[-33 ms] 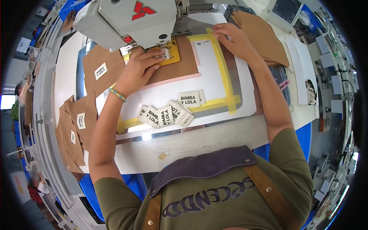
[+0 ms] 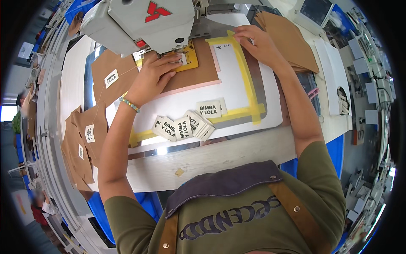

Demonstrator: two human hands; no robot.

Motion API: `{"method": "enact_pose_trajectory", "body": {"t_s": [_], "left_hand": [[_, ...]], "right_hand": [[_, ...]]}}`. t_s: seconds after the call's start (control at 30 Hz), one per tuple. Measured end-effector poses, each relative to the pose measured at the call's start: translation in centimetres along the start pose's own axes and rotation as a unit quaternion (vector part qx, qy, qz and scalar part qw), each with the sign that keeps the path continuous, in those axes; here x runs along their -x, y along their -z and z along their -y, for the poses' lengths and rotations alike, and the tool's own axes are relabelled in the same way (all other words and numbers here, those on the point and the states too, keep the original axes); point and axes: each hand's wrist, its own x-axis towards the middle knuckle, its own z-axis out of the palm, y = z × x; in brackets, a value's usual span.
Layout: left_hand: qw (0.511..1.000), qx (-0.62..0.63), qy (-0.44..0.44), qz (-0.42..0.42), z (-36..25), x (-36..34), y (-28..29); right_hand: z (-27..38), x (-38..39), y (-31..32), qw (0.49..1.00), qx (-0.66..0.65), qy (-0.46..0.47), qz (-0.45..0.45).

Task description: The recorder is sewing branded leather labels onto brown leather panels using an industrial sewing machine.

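Observation:
My left hand (image 2: 154, 76) lies flat with fingers stretched out, beneath the white sewing machine head (image 2: 148, 21). Its fingertips reach a yellow frame (image 2: 192, 57) set over a brown leather-like piece (image 2: 186, 82). Some of the frame is covered by the hand. That brown piece rests on a white board (image 2: 232, 63) edged with yellow tape. At the board's far right corner, my right hand (image 2: 253, 42) touches the tape with loosely bent fingers. Nearer to me, a small pile of cream fabric labels (image 2: 184, 127) with black lettering is spread on the board.
On the left lie brown pieces (image 2: 99, 114) with labels attached and thread trailing between them. A stack of brown sheets (image 2: 289, 42) sits at the far right, close to a screen (image 2: 315, 10). Pink snips (image 2: 313, 93) lie beside my right forearm. Blue bins (image 2: 336, 156) show below the table edge.

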Motion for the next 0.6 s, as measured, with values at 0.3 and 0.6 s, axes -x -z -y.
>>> {"method": "enact_pose_trajectory", "body": {"t_s": [0.3,0.6], "left_hand": [[0.999,-0.025,0.003,-0.044,1.1,-0.3,-1.3],[0.981,0.021,0.176,-0.079,1.8,2.2,0.7]], "right_hand": [[0.6,1.2,0.4,1.0,0.024,0.006,-0.006],[5.8,1.2,-0.3,0.996,0.004,0.081,0.044]]}}
